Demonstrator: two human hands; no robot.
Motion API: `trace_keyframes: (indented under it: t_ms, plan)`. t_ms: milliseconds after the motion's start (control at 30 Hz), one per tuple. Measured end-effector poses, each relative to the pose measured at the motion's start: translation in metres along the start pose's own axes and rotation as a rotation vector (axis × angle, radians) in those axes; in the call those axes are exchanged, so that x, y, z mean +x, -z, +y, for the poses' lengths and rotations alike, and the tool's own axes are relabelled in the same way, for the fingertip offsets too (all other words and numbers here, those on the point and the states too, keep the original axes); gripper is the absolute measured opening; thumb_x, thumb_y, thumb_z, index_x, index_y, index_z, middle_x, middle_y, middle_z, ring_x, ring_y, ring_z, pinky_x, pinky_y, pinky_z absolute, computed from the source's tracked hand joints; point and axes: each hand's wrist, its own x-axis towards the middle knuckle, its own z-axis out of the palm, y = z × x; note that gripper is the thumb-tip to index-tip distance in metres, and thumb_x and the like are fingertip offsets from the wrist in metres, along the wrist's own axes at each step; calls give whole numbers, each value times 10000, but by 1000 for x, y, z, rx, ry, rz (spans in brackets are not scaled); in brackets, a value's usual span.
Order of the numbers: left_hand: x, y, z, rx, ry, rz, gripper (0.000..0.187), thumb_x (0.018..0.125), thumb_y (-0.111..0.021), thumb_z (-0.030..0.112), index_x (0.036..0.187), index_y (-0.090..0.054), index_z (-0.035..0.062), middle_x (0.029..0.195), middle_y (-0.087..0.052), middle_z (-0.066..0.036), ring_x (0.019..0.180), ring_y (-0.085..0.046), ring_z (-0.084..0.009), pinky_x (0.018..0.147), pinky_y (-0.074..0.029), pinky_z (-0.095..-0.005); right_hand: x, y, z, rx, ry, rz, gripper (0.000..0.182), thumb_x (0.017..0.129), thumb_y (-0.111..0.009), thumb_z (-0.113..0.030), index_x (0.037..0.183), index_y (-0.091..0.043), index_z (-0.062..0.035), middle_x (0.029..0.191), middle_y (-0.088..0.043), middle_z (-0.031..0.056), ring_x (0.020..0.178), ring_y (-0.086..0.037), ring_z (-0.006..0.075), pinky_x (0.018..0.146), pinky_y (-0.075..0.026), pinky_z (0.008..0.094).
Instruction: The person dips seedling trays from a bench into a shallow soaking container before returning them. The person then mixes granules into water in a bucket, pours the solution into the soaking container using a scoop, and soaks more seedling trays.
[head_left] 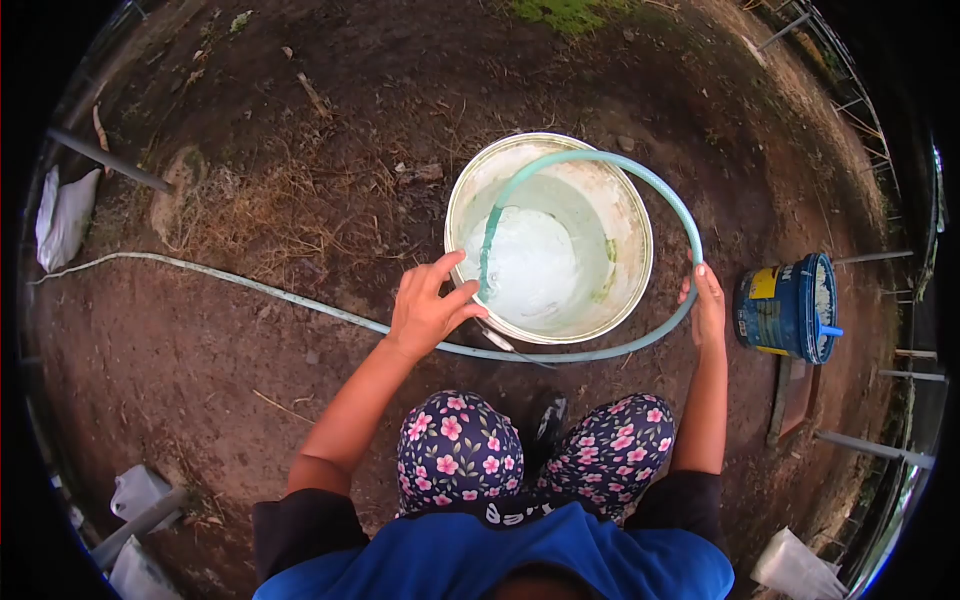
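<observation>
"Where was the pale green hose (672,197)?"
"It was looped into the white bucket (628,240) and clasped by the right hand (708,300). The left hand (425,310) was held, splayed, at the rim (649,240)."

One hose (652,180), one white bucket (620,225) and one blue bucket (786,312) show.

1 cam, head-worn; looks steeply down, bit fwd, over wearer's knees (460,445). V. wide fisheye, dk corners. Bucket (612,215) nr ctr, fairly close.
</observation>
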Motion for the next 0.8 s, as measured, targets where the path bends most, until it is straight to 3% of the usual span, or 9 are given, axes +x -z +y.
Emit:
trace_keyframes:
  t_ms: [133, 233, 267, 300, 367, 400, 500, 700, 800]
  plan:
    - [-2, -1, -2, 150, -135, 20, 371, 661, -641, 371, 947, -529, 162, 1185, -400, -72, 963, -458, -247, 776, -347, -400, 6, 2, 7, 4, -62, -34, 377, 844, -488, -348, 1122, -513, -94, 646, -449, -38, 581, -423, 57, 551, -361, 195]
    - [-28, -22, -13, 13, -80, 192, 463, 703, -625, 354, 1061, -434, 132, 1198, -378, -116, 1040, -414, -282, 819, -321, -426, 12, 1, 15, 1, -80, -30, 374, 842, -492, -349, 1112, -523, -92, 662, -457, -37, 591, -430, 57, 559, -367, 198]
    - [-41, -32, -14, -75, 59, 172, 508, 744, -597, 311, 1128, -345, 93, 1205, -353, -172, 1063, -392, -337, 871, -292, -442, 13, 1, 17, 1, -84, -24, 375, 842, -492, -349, 1114, -523, -92, 664, -458, -37, 595, -432, 58, 563, -370, 198]
    - [-51, -49, -12, -243, 316, 243, 448, 784, -561, 241, 1128, -344, 53, 1214, -352, -176, 1064, -405, -304, 903, -296, -420, 13, 1, 18, 0, -89, -18, 376, 842, -492, -349, 1116, -523, -92, 667, -458, -37, 598, -435, 58, 566, -372, 199]
    - [-76, -89, -16, -947, 898, 63, 414, 803, -533, 165, 1137, -333, 23, 1200, -378, -150, 1057, -426, -242, 902, -327, -370, 12, 1, 22, -2, -105, -11, 381, 843, -492, -349, 1124, -519, -93, 672, -459, -35, 604, -438, 60, 573, -376, 200]
    - [-78, -93, -9, -1132, 984, -112, 415, 807, -521, 113, 1153, -316, 11, 1130, -435, -120, 1031, -444, -181, 886, -353, -331, 11, 1, 24, -4, -115, -9, 385, 843, -492, -350, 1130, -516, -94, 674, -459, -33, 606, -439, 62, 576, -378, 201]
    - [-64, -83, 9, -1351, 1163, -56, 327, 779, -535, 73, 1069, -390, 28, 1033, -501, -84, 1013, -454, -159, 880, -357, -329, 15, 3, 28, -11, -145, 2, 397, 843, -491, -353, 1144, -506, -93, 685, -461, -29, 615, -445, 68, 588, -386, 202]
    - [-59, -58, 3, -1527, 1137, -371, 244, 794, -541, 90, 1004, -429, 38, 974, -548, -95, 930, -520, -181, 848, -389, -306, 26, 6, 39, 2, -192, -31, 426, 845, -480, -364, 1157, -486, -75, 746, -509, -4, 697, -495, 96, 667, -405, 236]
    - [-51, -38, 9, -1580, 1124, -378, 170, 824, -514, 106, 972, -439, 69, 999, -554, -105, 898, -548, -196, 806, -415, -303, 28, 8, 41, 19, -209, -85, 438, 847, -470, -368, 1173, -463, -76, 802, -536, 13, 759, -509, 112, 720, -400, 257]
